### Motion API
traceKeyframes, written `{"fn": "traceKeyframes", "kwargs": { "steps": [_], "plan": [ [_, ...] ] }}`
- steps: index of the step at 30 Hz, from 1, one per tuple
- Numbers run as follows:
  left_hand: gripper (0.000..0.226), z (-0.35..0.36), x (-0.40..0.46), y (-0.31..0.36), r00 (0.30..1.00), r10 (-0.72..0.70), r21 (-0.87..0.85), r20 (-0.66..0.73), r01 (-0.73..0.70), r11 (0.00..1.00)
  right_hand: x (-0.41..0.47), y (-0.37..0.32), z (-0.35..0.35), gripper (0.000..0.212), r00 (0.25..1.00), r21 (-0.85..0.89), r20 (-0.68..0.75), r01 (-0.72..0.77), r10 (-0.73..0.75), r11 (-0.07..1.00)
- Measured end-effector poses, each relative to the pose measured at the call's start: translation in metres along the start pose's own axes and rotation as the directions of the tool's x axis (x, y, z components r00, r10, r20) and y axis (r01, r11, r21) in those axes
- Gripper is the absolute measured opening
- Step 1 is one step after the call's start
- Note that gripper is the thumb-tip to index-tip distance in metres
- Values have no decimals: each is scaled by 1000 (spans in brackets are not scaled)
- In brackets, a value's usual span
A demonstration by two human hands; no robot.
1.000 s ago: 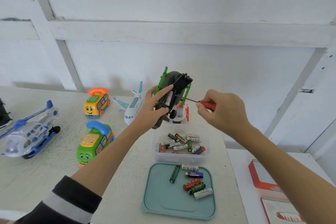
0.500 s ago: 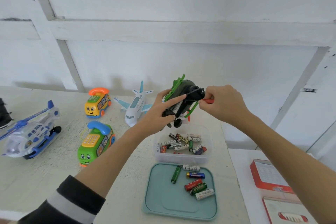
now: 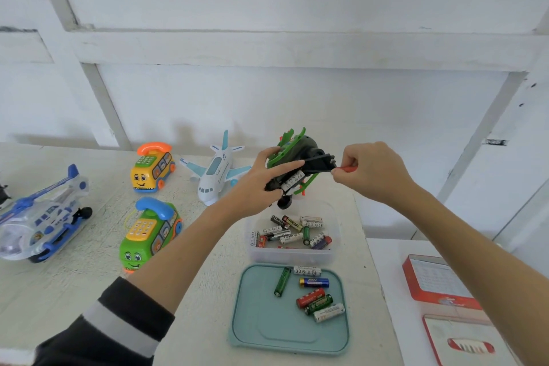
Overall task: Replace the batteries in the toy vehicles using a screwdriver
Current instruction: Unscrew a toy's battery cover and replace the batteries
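Left hand (image 3: 255, 187) grips the dark green toy helicopter with bright green rotor blades (image 3: 297, 163), holding it belly-out in the air above the clear plastic tub of batteries (image 3: 292, 255). Its thin black battery cover (image 3: 319, 162) stands ajar, and white cells show in the bay beneath. Right hand (image 3: 368, 171) pinches the red-handled screwdriver (image 3: 346, 169) against the cover's outer end.

Judging by that, the cover is being shut over fresh cells. It should be pressed flat first, with the blade kept square to the screw, so the tip does not slip.

Five loose batteries lie on the pale teal tray (image 3: 255, 333). Four other toys sit on the white table (image 3: 74, 285): one white airliner (image 3: 217, 172), one yellow phone-bus (image 3: 151, 169), one green phone-bus (image 3: 148, 232), one blue-and-clear helicopter (image 3: 41, 217).
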State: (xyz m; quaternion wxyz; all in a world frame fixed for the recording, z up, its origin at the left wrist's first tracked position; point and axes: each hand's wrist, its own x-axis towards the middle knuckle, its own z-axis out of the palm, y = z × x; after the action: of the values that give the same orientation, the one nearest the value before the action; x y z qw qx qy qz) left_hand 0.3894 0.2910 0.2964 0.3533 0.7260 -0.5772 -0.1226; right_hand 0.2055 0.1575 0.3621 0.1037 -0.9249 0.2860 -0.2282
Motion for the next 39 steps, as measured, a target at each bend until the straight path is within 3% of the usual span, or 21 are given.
{"fn": "traceKeyframes", "kwargs": {
  "steps": [4,8,14,19,23,29,34,39],
  "plan": [
    [71,-2,1,1,1000,4,78,6,-5,997,-4,3,-1,17,999,-6,27,-17,17,1000],
    [70,-2,-1,-4,999,-31,32,-20,32,999,-8,5,-3,17,996,-23,79,-37,39,999],
    [70,-5,-3,-1,999,-8,-18,-49,7,1000,-9,0,-1,15,999,23,4,-47,47,999],
    [73,-5,-12,8,984,-76,-362,-160,13,932,-12,-3,4,20,998,146,-7,-54,56,988],
    [67,-11,-26,7,937,-198,-585,-289,-9,811,-15,-14,11,21,997,365,2,-73,78,928],
    [64,-25,-56,0,841,-298,-635,-452,-70,769,-19,-48,34,6,998,528,50,-62,42,847],
    [64,-48,-90,-4,748,-370,-639,-550,-92,764,-36,-80,74,12,992,504,114,-17,-47,864],
    [65,-67,-122,-5,706,-395,-627,-587,-89,774,-43,-107,118,9,943,465,221,122,-248,877]
  ]
}}
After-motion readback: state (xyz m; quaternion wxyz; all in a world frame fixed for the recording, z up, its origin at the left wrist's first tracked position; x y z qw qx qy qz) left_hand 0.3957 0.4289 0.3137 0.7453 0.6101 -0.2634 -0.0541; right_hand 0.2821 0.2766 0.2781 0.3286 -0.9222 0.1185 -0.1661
